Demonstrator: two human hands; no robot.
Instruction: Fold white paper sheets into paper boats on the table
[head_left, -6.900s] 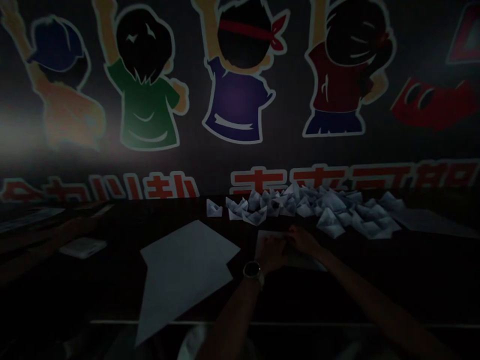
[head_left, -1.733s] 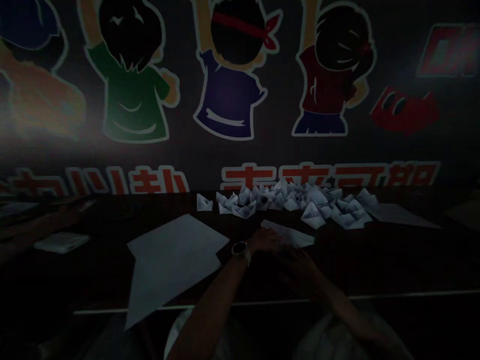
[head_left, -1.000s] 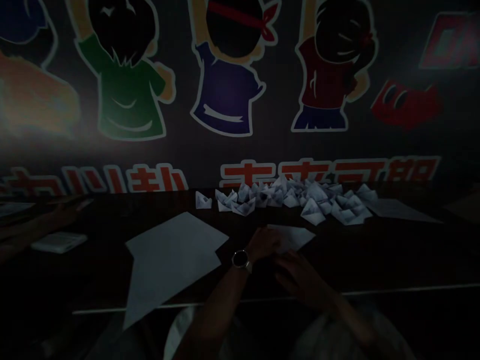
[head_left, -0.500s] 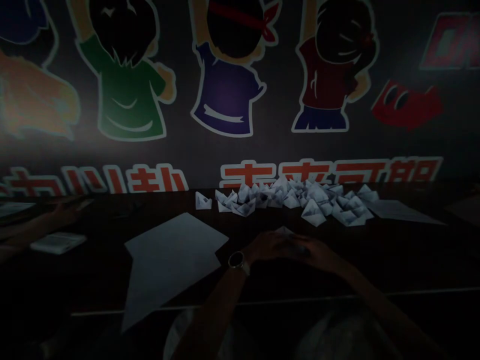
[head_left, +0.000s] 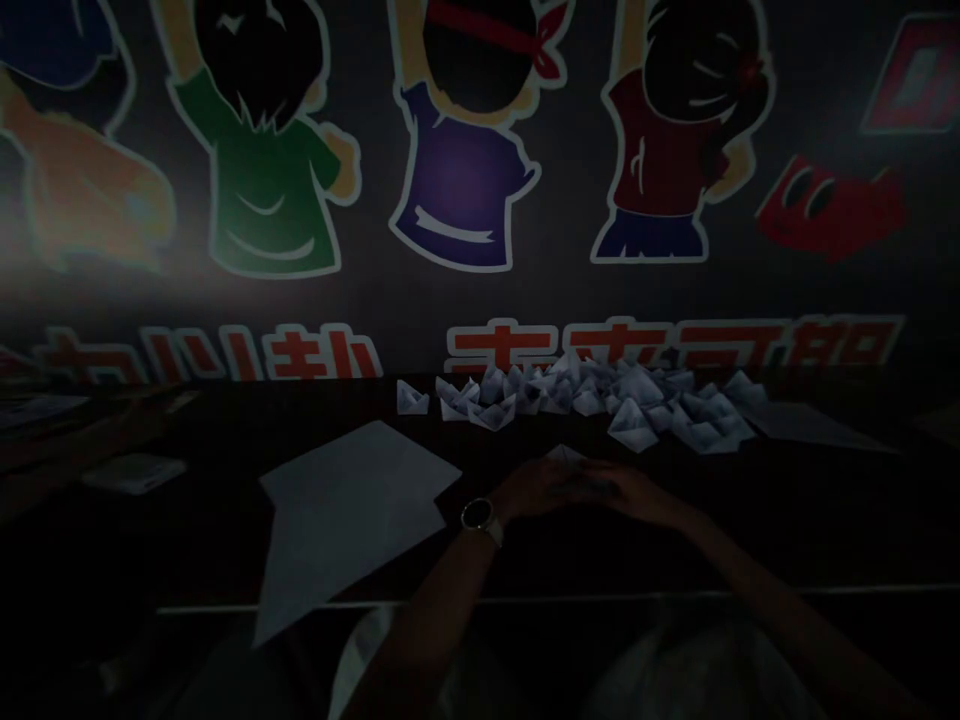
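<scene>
"Folded paper: where is it, and what has just changed?"

"On the bench, between the paper boats toward the far edge and the bench's near edge. White sheets lie to its left, one corner overhanging that near edge. A second ago its right part lay uncovered, with the right hand down by its lower edge; now that hand is up over the right side, and mainly a small peak shows past the fingers."

"Meaning what for the work?"

"I judge that both hands now shape it together, the left hand no longer steadying it alone."

"And the grip?"

"Curved inward, not spread wide: each hand touches the paper from its own side, fingertips close together. Whether the thumbs pinch it, I cannot tell; it's too dark."
</scene>
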